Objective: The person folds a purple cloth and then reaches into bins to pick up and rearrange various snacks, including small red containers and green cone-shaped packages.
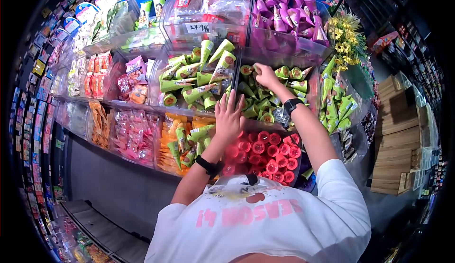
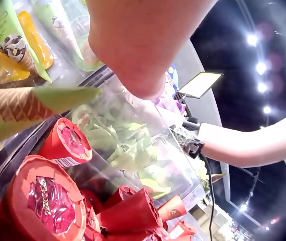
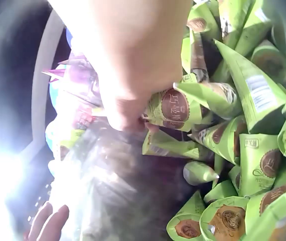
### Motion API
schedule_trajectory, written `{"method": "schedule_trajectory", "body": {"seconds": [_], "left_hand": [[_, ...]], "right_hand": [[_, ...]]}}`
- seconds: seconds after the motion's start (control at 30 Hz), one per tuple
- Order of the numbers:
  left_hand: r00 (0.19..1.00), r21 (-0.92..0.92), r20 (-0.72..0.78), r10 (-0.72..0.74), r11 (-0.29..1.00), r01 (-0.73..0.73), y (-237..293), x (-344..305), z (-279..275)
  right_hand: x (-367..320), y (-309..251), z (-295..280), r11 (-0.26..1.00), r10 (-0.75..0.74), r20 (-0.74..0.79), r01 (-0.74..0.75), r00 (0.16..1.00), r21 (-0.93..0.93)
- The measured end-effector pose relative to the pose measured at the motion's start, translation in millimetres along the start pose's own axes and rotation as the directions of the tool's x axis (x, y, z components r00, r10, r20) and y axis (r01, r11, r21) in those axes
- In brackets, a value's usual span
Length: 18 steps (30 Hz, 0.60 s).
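My right hand [image 1: 266,77] reaches into the clear bin of green candy cones [image 1: 298,85]. In the right wrist view its fingers are curled at one green candy cone [image 3: 175,108], with a fingertip right against the wrapper. My left hand [image 1: 230,118] is spread, fingers straight, over the divider between that bin and the neighbouring bin of green cones [image 1: 194,80]. It holds nothing. Below it lie red candy cones [image 1: 272,151], seen close up in the left wrist view, where the hand's fingers are hidden.
Purple cones [image 1: 291,16] fill a bin behind. Orange packets with some green cones [image 1: 182,140] lie front left, beside pink packets [image 1: 135,132]. More green cones [image 1: 339,102] stand at the right near yellow flowers [image 1: 346,40]. Clear plastic walls [image 1: 239,68] separate the bins.
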<state>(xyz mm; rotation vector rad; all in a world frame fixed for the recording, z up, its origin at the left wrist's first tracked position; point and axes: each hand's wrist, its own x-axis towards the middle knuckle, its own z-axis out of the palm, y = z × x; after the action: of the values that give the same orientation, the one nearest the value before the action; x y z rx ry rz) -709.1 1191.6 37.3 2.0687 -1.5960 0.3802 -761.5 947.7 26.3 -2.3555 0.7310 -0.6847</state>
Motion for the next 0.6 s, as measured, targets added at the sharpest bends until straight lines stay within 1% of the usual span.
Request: {"method": "schedule_trajectory", "body": {"seconds": [0.03,0.07,0.1,0.13,0.17,0.2,0.23,0.27,0.3,0.33,0.37,0.4,0.43,0.47,0.5,0.53,0.57,0.6], "left_hand": [[1.000,-0.017,0.003,-0.002,1.000,0.002,0.6,0.5,-1.6],[1.000,-0.034,-0.010,0.010,0.999,-0.011,-0.1,0.8,-2.3],[1.000,-0.033,-0.008,0.011,0.999,-0.012,-0.4,0.2,-1.5],[1.000,-0.031,-0.009,0.010,0.999,-0.011,-0.4,0.3,-1.1],[1.000,-0.038,-0.007,0.007,0.999,-0.007,-0.1,0.4,-1.4],[1.000,-0.044,-0.006,0.003,0.999,-0.003,0.1,0.1,-2.3],[1.000,-0.052,-0.005,0.004,0.999,-0.004,0.0,-0.1,-3.5],[1.000,-0.050,-0.009,-0.003,0.999,0.002,-0.2,-0.9,-3.1],[1.000,-0.044,-0.015,0.000,0.999,-0.001,-0.4,-1.2,-1.0],[1.000,-0.037,-0.021,0.004,0.999,-0.005,-0.7,-1.2,0.4],[0.999,-0.027,-0.034,0.007,1.000,-0.008,-1.0,-0.9,1.1],[0.999,-0.065,-0.049,0.013,0.998,-0.016,-2.1,-1.2,1.2],[0.999,-0.058,-0.049,0.012,0.998,-0.014,-1.3,-1.4,-0.2],[0.999,-0.051,-0.048,0.009,0.999,-0.012,-0.3,-1.5,-1.3],[0.997,-0.061,-0.082,0.011,0.998,-0.017,-1.8,-2.1,2.4],[0.996,-0.103,-0.093,0.009,0.995,-0.019,-2.8,-3.0,4.0],[0.997,-0.106,-0.079,0.006,0.994,-0.014,-3.3,-3.5,6.0],[0.998,-0.109,-0.065,0.005,0.994,-0.012,-3.7,-3.1,3.7]], "right_hand": [[0.5,-4.2,-8.5,0.975,0.112,0.049,-0.119,0.993,0.189],[0.8,-9.7,-15.2,0.975,0.075,-0.061,-0.061,0.995,0.212],[3.3,-13.1,-18.8,0.916,0.036,-0.109,0.010,0.993,0.400],[5.1,-28.0,-27.4,0.819,0.004,-0.162,0.090,0.987,0.567],[5.2,-43.0,-36.4,0.734,0.069,-0.135,0.041,0.988,0.678],[3.2,-74.8,-50.2,0.762,0.046,-0.157,0.067,0.987,0.644],[4.1,-100.7,-56.4,0.836,-0.059,-0.229,0.173,0.972,0.521],[6.6,-122.3,-57.6,0.881,-0.172,-0.285,0.276,0.943,0.383],[11.4,-140.4,-56.4,0.879,-0.330,-0.288,0.404,0.899,0.253],[16.8,-154.7,-50.6,0.842,-0.481,-0.272,0.525,0.834,0.121],[22.6,-166.1,-39.1,0.788,-0.615,-0.200,0.604,0.762,-0.123],[29.4,-176.6,-25.5,0.669,-0.721,-0.096,0.654,0.686,-0.352],[38.1,-178.8,-2.3,0.592,-0.757,-0.080,0.629,0.649,-0.504],[46.6,-175.0,21.0,0.530,-0.744,0.006,0.596,0.668,-0.603],[52.9,-165.4,43.5,0.534,-0.702,0.044,0.567,0.711,-0.628],[55.1,-166.2,53.2,0.535,-0.655,0.079,0.535,0.751,-0.654],[56.1,-161.5,55.9,0.571,-0.559,0.180,0.533,0.809,-0.624],[57.0,-166.0,52.9,0.538,-0.527,0.247,0.543,0.814,-0.644]]}}
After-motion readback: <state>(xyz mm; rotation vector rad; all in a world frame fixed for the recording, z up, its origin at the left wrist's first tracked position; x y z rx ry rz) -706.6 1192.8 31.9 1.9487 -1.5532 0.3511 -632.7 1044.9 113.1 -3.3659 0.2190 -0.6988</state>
